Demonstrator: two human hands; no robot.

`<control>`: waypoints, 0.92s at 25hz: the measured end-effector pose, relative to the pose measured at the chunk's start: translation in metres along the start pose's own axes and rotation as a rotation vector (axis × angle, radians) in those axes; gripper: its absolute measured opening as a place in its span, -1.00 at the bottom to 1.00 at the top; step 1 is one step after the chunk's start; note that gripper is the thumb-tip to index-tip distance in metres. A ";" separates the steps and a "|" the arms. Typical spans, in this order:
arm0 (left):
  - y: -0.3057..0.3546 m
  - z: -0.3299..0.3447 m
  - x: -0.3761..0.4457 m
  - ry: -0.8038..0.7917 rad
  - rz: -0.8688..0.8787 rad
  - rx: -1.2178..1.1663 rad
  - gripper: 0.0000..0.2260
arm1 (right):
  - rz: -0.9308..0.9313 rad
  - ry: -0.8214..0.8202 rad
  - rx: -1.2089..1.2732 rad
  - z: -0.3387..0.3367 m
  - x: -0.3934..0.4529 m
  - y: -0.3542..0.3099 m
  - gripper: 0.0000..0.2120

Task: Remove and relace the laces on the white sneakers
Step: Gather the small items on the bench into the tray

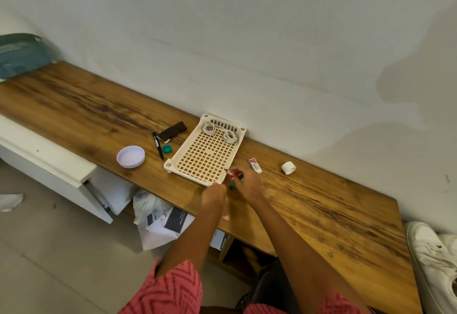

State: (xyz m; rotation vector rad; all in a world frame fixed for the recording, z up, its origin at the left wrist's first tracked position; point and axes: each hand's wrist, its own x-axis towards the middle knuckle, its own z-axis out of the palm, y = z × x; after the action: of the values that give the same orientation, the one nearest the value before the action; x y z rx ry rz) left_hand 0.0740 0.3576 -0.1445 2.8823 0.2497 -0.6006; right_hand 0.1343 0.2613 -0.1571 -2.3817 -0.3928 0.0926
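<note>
Two white sneakers point(431, 261) lie at the far right edge of the wooden table point(309, 205); one shows loose laces. Two coiled white laces point(230, 137) rest at the back of a cream perforated tray point(205, 155). My right hand point(248, 184) pinches a small red object point(233, 173) just off the tray's near right corner. My left hand point(214, 193) is curled beside it at the tray's front edge; what it holds is hidden. A small teal piece point(232, 186) sits between the hands.
Left of the tray lie a black pen point(158, 145), a teal cap point(167, 148), a dark wallet-like item point(172, 131) and a lilac lid point(130, 156). An eraser box point(255, 165) and a white tape roll point(288, 167) lie to the right. A wall runs behind.
</note>
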 end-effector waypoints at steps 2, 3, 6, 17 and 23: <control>-0.003 0.002 0.002 -0.030 0.006 -0.028 -0.36 | -0.045 -0.085 -0.008 0.007 0.018 -0.013 -0.77; -0.004 0.003 0.003 -0.043 0.009 -0.038 -0.37 | -0.054 -0.105 -0.011 0.011 0.027 -0.019 -0.76; -0.006 0.004 0.008 -0.045 0.006 -0.049 -0.40 | -0.064 -0.233 -0.039 0.021 0.047 -0.028 -0.74; -0.003 0.005 0.011 0.016 0.002 0.053 -0.54 | 0.032 -0.116 -0.147 -0.004 0.032 0.021 -0.69; -0.001 0.004 -0.002 0.005 -0.008 -0.020 -0.48 | 0.036 -0.272 -0.417 -0.012 -0.003 0.037 -0.81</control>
State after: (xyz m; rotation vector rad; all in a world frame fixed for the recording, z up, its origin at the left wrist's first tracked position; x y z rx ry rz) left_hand 0.0706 0.3574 -0.1480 2.8652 0.2667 -0.5895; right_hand 0.1434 0.2269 -0.1732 -2.7970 -0.5396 0.3882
